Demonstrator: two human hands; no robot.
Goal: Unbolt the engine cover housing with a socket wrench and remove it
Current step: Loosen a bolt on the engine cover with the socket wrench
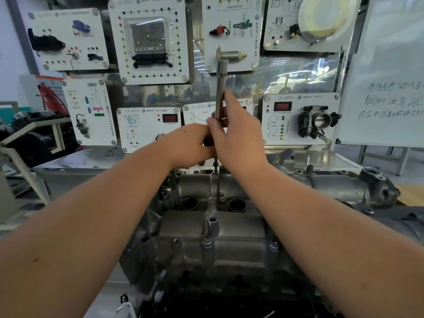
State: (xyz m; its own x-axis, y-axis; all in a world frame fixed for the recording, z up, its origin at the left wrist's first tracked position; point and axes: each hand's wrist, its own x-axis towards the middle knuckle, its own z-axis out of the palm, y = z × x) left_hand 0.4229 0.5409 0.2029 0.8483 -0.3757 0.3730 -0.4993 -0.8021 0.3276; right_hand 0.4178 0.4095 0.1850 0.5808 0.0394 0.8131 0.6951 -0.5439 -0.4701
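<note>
While the far bolt is worked:
Engine cover housing [220, 228]: seated on the engine, below both hands.
Socket wrench [220, 88]: held upright for axial alignment.
Right hand [238, 134]: grasped around the shaft.
Left hand [190, 145]: clenched around the lower end, steadying it.

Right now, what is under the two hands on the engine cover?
A thin bolt shows below the left hand and right hand, above the engine cover. Its upper end is covered.

engine cover housing [220, 239] is dull grey, socket wrench [220, 88] shiny silver, wall panels [149, 40] white with red/green/yellow dots.
</note>
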